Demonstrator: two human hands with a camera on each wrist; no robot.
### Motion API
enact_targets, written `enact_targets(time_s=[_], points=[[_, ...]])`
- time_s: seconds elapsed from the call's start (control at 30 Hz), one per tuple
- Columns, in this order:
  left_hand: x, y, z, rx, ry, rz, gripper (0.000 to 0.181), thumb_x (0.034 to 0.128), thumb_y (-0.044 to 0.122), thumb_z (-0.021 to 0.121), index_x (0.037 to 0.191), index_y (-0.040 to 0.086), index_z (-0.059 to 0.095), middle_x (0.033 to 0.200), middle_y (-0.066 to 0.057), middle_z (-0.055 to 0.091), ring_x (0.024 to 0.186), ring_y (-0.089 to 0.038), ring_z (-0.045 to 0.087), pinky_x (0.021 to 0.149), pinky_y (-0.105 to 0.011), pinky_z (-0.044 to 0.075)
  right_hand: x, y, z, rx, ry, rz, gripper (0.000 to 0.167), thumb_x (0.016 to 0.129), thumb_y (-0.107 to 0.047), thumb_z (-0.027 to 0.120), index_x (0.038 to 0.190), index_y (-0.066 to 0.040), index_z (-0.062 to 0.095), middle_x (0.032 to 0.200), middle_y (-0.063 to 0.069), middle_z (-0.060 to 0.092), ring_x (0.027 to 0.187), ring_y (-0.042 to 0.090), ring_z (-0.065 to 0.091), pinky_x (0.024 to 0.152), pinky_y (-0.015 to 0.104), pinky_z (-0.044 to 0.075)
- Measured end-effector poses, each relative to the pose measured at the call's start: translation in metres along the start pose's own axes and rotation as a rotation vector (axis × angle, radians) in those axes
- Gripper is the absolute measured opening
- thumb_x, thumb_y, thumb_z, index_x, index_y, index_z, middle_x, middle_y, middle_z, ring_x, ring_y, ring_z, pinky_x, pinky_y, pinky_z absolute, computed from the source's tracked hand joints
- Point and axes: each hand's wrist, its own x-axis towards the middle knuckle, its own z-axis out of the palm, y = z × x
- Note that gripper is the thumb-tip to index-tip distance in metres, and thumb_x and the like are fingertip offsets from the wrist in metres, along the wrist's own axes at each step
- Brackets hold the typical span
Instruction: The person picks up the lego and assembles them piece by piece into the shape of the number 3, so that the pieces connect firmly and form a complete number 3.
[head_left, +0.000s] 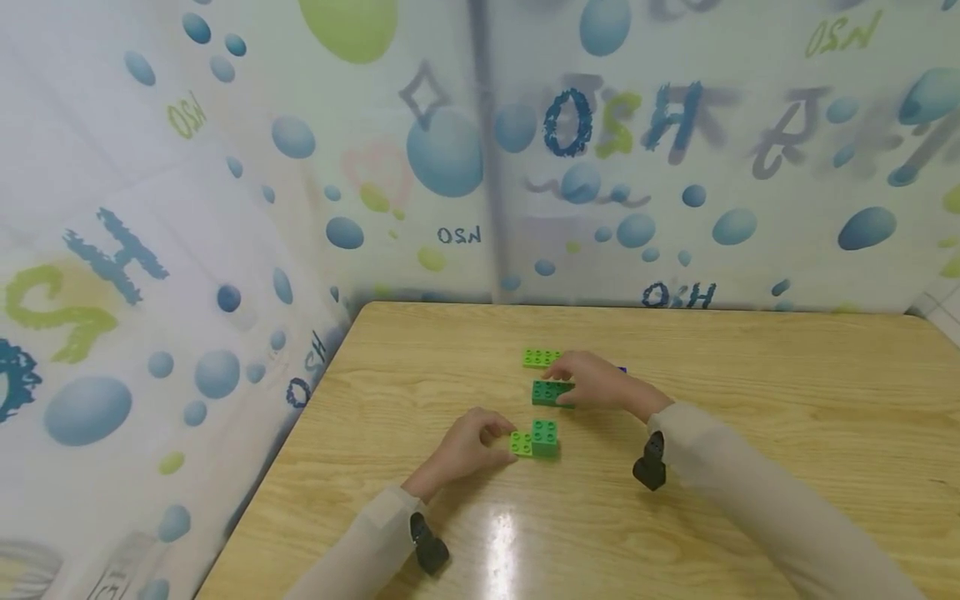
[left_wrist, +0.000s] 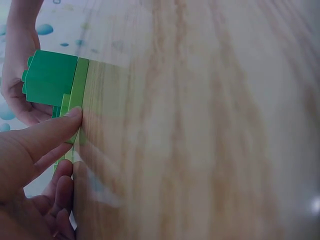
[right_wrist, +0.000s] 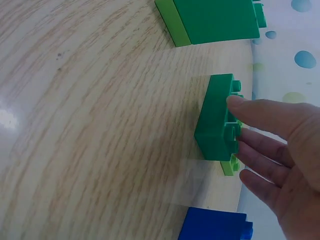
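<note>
My left hand (head_left: pixel 468 446) pinches the left end of a flat lime-green toy brick (head_left: pixel 521 443) between thumb and fingers. A square green brick (left_wrist: pixel 52 77) is stacked on that piece's right end. Farther back, my right hand (head_left: pixel 596 382) reaches over a longer dark green brick (right_wrist: pixel 215 120) lying studs up on the table. Its thumb is at the near stud edge and its fingers extend along the far side, only loosely bent. Whether the thumb presses on the brick cannot be told.
Another lime-green brick (head_left: pixel 540 358) lies behind the dark green one. A blue brick (right_wrist: pixel 215 225) is to its right, mostly hidden by my right hand in the head view. The wooden table (head_left: pixel 787 400) meets a patterned curtain (head_left: pixel 525 283) at the back and left.
</note>
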Motion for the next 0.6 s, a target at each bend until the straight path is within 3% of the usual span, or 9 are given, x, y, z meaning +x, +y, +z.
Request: enact_targets(time_s=[0.6], points=[[0.0005, 0.0018, -0.0005, 0.012, 0.0, -0.003, 0.032, 0.0721, 0.017, 0.078, 0.102, 0.01, 0.067, 0.097, -0.001, 0.058, 0.089, -0.016, 0.052, 0.074, -0.029, 0.045, 0.0034, 0.0053, 0.0073, 0.004, -0.002, -0.025, 0.04, 0.077, -0.006, 0.072, 0.115, -0.002, 0.061, 0.113, 0.011, 0.061, 0.104, 0.027, 0.056, 0.087, 0.041, 0.045]])
